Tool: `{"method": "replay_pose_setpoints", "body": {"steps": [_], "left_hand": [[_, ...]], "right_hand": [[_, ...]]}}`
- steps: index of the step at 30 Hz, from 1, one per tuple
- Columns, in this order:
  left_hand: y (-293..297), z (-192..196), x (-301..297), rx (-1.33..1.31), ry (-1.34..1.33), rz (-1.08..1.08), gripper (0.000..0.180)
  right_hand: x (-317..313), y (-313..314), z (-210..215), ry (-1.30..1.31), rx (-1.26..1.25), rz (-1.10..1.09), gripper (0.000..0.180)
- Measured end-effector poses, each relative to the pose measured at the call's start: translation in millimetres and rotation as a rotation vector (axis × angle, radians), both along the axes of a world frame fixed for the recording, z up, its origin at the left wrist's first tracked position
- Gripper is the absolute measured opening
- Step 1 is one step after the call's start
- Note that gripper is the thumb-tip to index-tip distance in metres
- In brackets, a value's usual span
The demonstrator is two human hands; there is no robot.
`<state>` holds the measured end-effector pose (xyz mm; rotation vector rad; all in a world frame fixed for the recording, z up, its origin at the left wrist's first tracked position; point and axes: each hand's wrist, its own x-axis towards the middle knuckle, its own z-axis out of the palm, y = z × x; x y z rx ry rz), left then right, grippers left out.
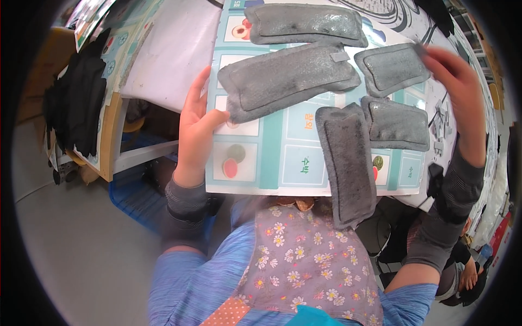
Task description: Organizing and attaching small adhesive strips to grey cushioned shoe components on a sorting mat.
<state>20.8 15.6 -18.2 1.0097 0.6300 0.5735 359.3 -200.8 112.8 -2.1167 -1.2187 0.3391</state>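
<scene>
Gripping board (pixel 271 165) — left hand (pixel 197 133); right hand (pixel 459 81) at corner of gray pad (pixel 394 70), hold unclear.

Printed board (pixel 272 136): five grey pads (pixel 288 81), at 12, 2, 4, 5 and 10 o'clock. Worktop (pixel 439 93): scraps (pixel 438 130), 3 o'clock.

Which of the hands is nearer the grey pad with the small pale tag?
Left. The left hand holds the board at its left edge, thumb by the lower-left corner of the tagged pad; the right hand is farther off, near the small upper-right pad.
</scene>
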Motion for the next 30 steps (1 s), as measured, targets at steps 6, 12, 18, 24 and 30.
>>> {"method": "replay_pose_setpoints", "body": {"steps": [6, 12, 18, 24, 30], "left_hand": [[2.5, -4.0, 2.2, 0.049, -0.026, -0.028, 0.078], [-3.1, -6.3, 11.7, 0.049, -0.095, -0.068, 0.077], [-4.6, -5.7, 9.7, 0.092, -0.08, -0.043, 0.076], [-2.3, -4.3, 7.5, 0.099, -0.07, -0.065, 0.076], [-6.6, -3.7, 8.9, 0.12, -0.035, -0.043, 0.076]], "right_hand": [[-107.7, 145.8, -27.9, 0.326, -0.193, 0.469, 0.028], [-122.4, 171.0, -68.0, 0.106, -0.214, 0.545, 0.012], [-126.5, 176.4, -77.8, 0.099, -0.224, 0.556, 0.012], [-134.8, 174.2, -78.9, -0.06, -0.127, 0.581, 0.008], [-150.4, 168.4, -83.7, -0.148, -0.105, 0.448, 0.017]]}}
